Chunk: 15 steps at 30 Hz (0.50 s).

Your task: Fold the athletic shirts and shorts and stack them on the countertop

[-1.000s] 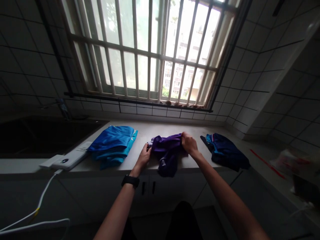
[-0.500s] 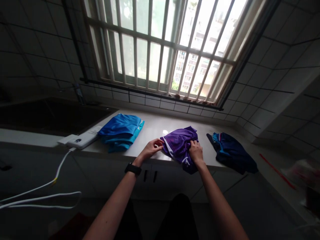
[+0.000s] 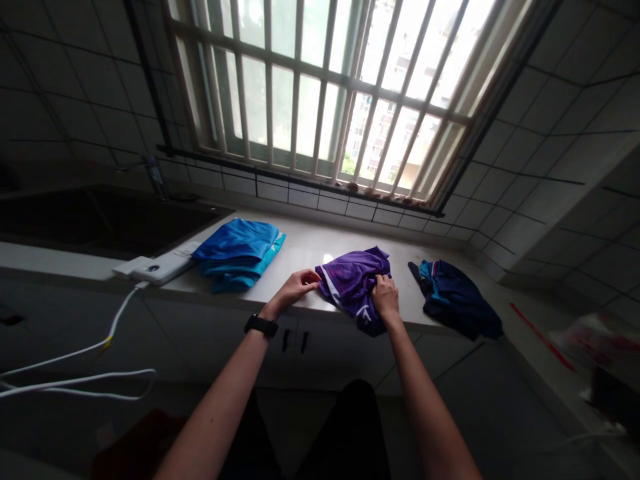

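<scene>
A crumpled purple sports garment (image 3: 347,277) with white trim lies over the front edge of the counter, its lower part hanging past the edge. At its left corner, my left hand (image 3: 300,285) pinches the cloth between thumb and fingers; a black watch is on that wrist. My right hand (image 3: 386,298) presses on the right side, its curled fingers gripping the bunched fabric. To the left sits a folded stack of blue and turquoise clothes (image 3: 240,250). On the right, a dark navy garment (image 3: 460,297) with light-blue and red trim lies loosely bundled.
A white power bank or adapter (image 3: 163,267) with a white cable (image 3: 117,323) rests at the counter edge beside the dark sink (image 3: 100,220). A red strip (image 3: 543,337) and a clear plastic bag (image 3: 595,340) lie at the right. Behind stands a barred window (image 3: 310,100).
My left fingers have closed onto the left corner of the purple garment. The right hand keeps its hold. The whole view has shifted slightly.
</scene>
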Motion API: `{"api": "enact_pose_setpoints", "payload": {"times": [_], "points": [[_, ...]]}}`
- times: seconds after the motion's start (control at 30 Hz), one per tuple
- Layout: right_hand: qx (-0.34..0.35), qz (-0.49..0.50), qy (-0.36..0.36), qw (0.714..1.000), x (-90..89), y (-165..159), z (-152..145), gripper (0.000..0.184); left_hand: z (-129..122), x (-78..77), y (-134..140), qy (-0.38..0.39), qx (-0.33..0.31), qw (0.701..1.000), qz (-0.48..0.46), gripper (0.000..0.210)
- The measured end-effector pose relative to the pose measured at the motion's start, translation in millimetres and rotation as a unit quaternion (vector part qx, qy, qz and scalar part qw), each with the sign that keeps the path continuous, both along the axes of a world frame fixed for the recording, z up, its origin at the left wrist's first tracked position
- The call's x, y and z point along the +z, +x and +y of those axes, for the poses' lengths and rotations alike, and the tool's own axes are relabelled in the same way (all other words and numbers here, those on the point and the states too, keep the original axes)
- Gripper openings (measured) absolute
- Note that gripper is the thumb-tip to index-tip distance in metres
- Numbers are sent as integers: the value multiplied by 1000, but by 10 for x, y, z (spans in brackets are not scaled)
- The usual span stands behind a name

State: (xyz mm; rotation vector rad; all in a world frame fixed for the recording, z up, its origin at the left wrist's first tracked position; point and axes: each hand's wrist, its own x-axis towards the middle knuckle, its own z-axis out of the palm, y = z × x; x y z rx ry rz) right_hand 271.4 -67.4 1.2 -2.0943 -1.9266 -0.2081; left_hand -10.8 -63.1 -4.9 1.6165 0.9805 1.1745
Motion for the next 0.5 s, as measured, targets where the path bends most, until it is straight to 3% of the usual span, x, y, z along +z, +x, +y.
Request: {"api": "enact_pose_setpoints", "payload": {"times": [0.23,0.5], "points": [[-1,6,-4,1000,8,-2,8,40,-63,68,0,12,2,1000,21,33],[-8,6,8,1000,-12,-2,18,38,-41,40,-11,23,6,999,36,34]]}}
